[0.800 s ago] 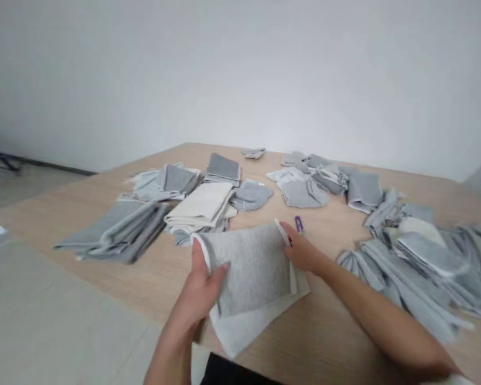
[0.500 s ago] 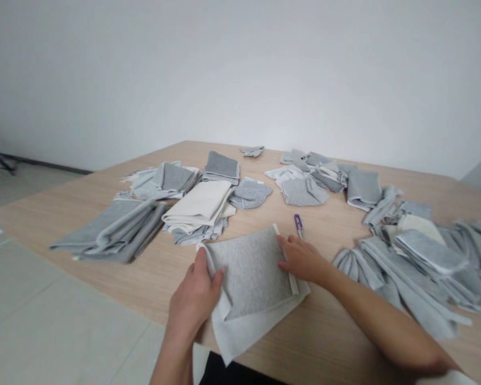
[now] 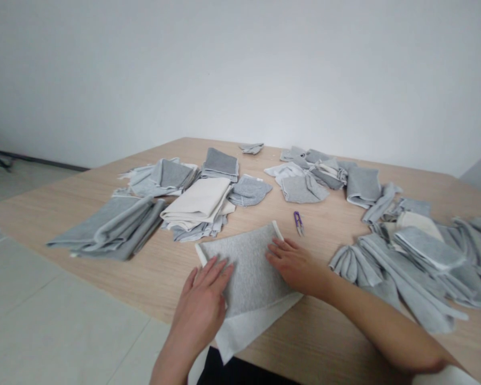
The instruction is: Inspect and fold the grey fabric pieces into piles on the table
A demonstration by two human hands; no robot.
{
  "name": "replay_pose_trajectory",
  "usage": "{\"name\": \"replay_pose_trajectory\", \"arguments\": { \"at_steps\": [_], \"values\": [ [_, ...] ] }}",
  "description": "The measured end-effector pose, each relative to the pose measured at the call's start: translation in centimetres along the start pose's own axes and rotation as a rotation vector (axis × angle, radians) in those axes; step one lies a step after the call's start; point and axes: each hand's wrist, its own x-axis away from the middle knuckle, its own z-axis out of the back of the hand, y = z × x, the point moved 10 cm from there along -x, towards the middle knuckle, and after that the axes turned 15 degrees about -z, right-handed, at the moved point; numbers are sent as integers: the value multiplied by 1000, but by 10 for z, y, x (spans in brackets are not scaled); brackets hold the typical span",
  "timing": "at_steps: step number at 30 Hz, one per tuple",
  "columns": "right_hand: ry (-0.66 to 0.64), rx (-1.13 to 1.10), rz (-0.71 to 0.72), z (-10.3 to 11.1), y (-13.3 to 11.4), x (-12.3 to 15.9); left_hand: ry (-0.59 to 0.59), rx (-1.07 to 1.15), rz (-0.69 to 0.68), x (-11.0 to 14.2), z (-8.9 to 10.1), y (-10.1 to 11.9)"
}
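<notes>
A grey piece of knit fabric (image 3: 248,272) lies at the near edge of the table, its two side edges turned in as narrow pale strips. Below its lower edge shows a paler layer, one corner hanging past the table edge. My left hand (image 3: 208,291) rests flat on the fabric's left side, fingers stretched over the turned strip. On the right side, my right hand (image 3: 294,264) presses down with its fingers extended across the other strip. Just beyond that hand lies a pair of purple thread snips (image 3: 299,223).
Folded grey fabric (image 3: 108,230) lies on the left of the wooden table (image 3: 260,214). A cream fabric stack (image 3: 198,200) sits ahead of my left hand. Grey pieces (image 3: 304,187) lie further back, and a loose heap of grey strips (image 3: 409,272) covers the right side.
My left hand has gone from pinching the fabric's left edge to lying flat on it, and that edge is now folded in. My right hand has flattened over the right strip.
</notes>
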Motion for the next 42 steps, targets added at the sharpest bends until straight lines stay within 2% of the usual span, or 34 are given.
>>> {"name": "replay_pose_trajectory", "arguments": {
  "at_steps": [3, 5, 9, 17, 20, 25, 29, 35, 39, 42],
  "values": [
    [-96, 3, -8, -8, -5, -1, -55, 61, -52, 5, -4, 8],
    [-115, 9, -57, -11, -1, -3, -66, 76, -57, 8, -2, 10],
    [-108, 15, -132, -15, 7, -7, -48, 38, -13, 13, 5, 7],
    [-46, 21, -140, -10, 7, -6, 11, 25, -29, 14, 10, 6],
    [-55, 1, -63, -6, -6, 0, 61, 9, -47, 15, 15, 8],
    [-12, -148, 228, 8, -56, 20, 165, -49, -83, 15, 24, 13],
    [37, -188, 301, 7, -78, 25, 273, -124, -143, 13, 37, 25],
    [102, -170, 206, 0, -76, 15, 340, -134, -179, 16, 42, 34],
    [99, -104, 219, 1, -74, 13, 281, -51, -267, 16, 34, 45],
    [78, -62, 241, 2, -72, 17, 217, 24, -285, 17, 30, 51]
  ]
}}
